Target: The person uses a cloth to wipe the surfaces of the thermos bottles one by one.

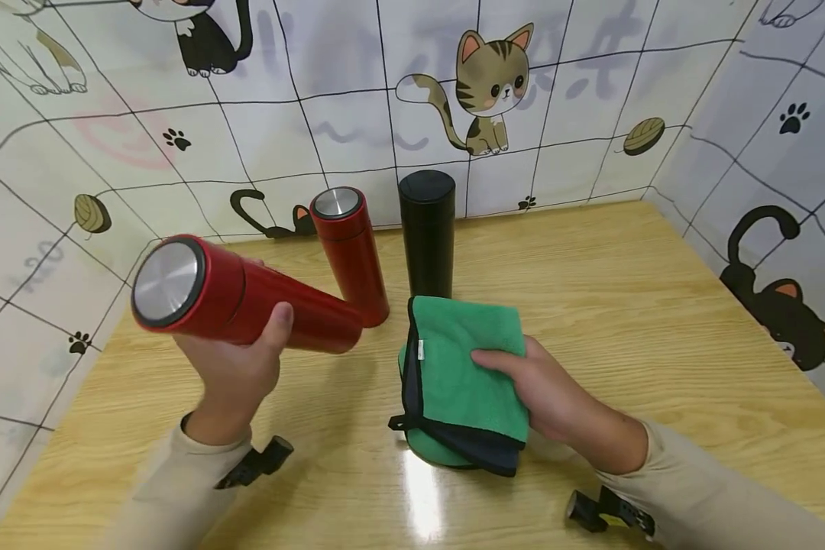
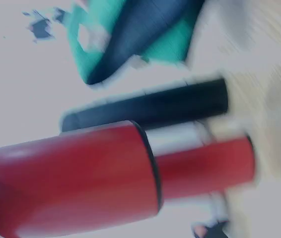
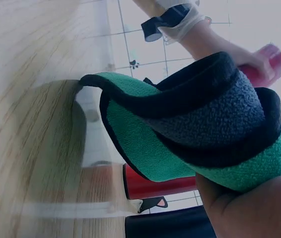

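My left hand (image 1: pixel 237 370) grips a large red thermos flask (image 1: pixel 302 309) with a silver-topped lid, tilted and raised off the table on the left. In the left wrist view the red flask (image 2: pixel 76 178) fills the lower left, its dark-ringed end pointing right. My right hand (image 1: pixel 546 389) holds a folded green cloth (image 1: pixel 470 359) with dark grey inner side, black edging and a small loop, thumb lying on top of it. The right wrist view shows the cloth (image 3: pixel 215 119) bent in layers, its lower edge hanging close over the table.
A second red flask (image 1: pixel 351 260) and a black flask (image 1: pixel 428 237) stand upright at the back of the wooden table (image 1: pixel 591 290). Behind them rises a white wall covering (image 1: pixel 344 69) with cat drawings. A similar covering (image 1: pixel 763 168) closes the right side.
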### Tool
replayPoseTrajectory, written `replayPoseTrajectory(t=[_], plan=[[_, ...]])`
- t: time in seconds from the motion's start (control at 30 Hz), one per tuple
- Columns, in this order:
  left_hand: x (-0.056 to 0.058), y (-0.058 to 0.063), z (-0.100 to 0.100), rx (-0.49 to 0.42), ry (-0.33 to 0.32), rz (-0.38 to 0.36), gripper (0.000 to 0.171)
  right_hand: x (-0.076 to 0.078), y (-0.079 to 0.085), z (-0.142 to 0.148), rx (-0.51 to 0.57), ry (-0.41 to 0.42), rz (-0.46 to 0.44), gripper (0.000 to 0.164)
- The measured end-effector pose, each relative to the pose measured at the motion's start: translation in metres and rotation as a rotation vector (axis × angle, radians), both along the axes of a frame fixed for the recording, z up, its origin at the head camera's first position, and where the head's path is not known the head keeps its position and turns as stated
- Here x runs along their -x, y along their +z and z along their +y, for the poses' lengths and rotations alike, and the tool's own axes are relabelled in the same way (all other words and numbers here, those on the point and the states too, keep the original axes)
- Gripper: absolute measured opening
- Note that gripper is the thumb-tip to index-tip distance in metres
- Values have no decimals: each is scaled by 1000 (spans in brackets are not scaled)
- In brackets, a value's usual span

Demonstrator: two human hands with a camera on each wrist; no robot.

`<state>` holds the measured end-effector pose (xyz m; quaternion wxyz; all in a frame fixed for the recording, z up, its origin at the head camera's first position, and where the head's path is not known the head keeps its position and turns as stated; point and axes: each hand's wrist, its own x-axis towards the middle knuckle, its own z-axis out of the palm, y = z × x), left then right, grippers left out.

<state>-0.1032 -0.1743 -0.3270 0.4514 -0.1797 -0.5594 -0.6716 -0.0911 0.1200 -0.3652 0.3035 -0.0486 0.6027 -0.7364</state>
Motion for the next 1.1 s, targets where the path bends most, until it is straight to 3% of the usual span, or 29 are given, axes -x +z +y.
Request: replayPoseTrajectory(t=[0.1, 0.23, 0.3, 0.43, 0.6, 0.77, 0.87, 0.93, 1.0, 1.1], plan=[[13, -4, -26, 102, 12, -190, 68, 1, 0, -2, -19, -11, 5, 49], [38, -19, -47, 218, 5, -433, 74, 2, -1, 0, -23, -14, 8, 51], [49, -26, -54, 286, 48, -516, 75, 2, -1, 1, -20, -12, 12, 51], [66, -38, -64, 364, 109, -587, 79, 3, -1, 1, -18, -8, 17, 51], [84, -43, -73, 350, 131, -629, 80, 3, 1, 3, -18, -4, 37, 51], [96, -47, -78, 376, 113, -665, 79, 3, 2, 3, -12, -5, 55, 49], [95, -45, -76, 349, 81, -691, 82, 2, 4, 3, -7, -12, 67, 48], [89, -41, -71, 318, 85, -693, 89, 2, 4, 3, -1, -18, 75, 48], [79, -35, -64, 287, 144, -625, 93, 1, 4, 3, 0, -32, 85, 48], [64, -24, -46, 277, 334, -345, 84, 1, 5, 3, -4, -49, 102, 47]])
